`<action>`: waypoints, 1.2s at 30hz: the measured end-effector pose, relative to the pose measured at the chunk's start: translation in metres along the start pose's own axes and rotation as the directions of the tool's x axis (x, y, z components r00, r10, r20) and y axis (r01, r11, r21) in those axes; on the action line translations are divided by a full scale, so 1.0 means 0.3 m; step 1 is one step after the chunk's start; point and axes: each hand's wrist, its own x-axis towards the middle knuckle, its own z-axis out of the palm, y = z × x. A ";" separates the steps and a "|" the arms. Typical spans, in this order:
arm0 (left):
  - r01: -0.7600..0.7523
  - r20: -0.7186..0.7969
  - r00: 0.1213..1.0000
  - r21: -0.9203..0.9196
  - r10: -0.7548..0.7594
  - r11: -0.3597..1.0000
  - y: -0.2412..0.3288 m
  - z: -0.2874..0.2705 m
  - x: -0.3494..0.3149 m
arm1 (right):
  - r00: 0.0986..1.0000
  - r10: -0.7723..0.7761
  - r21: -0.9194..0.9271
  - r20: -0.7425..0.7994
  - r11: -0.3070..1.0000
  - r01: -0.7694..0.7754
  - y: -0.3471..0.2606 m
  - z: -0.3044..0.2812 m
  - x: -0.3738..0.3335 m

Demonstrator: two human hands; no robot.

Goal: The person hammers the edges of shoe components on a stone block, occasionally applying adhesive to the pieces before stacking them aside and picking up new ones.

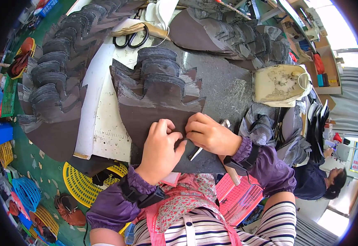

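A dark brown cut piece, leather-like with a notched, grey-edged outline, lies in front of me on the dark work slab. Similar pieces overlap in a row behind it. My left hand is closed at its near edge, thumb and forefinger pinching. Close beside it, my right hand has its fingers curled and pressed to the same edge. The exact pinch points are partly hidden by the fingers. Next to the right hand lie a slim white-and-black tool and a hammer, partly covered by that wrist.
Long overlapping rows of dark pieces lie at left and far right. Black-handled scissors rest at the back. A stained cream tray stands right. Baskets sit on the green floor. A person works at far right.
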 end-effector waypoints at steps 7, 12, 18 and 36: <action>-0.207 -0.181 0.903 0.612 0.389 0.763 -0.041 -0.136 0.246 | 0.994 0.101 -0.116 0.032 0.988 -0.097 -0.087 -0.042 -0.044; -0.162 0.096 0.987 0.471 0.132 0.867 -0.115 -0.209 0.333 | 0.704 0.710 -0.261 -0.029 0.674 -0.691 -0.239 -0.010 -0.133; -0.058 0.242 0.970 0.088 0.035 0.994 -0.126 -0.285 0.347 | 0.570 0.791 0.106 -0.225 0.601 -0.792 -0.243 0.061 -0.216; -0.048 0.220 0.962 -0.443 0.161 0.895 -0.037 -0.198 0.197 | 0.317 0.889 0.469 -0.330 0.446 -0.762 -0.403 -0.193 -0.232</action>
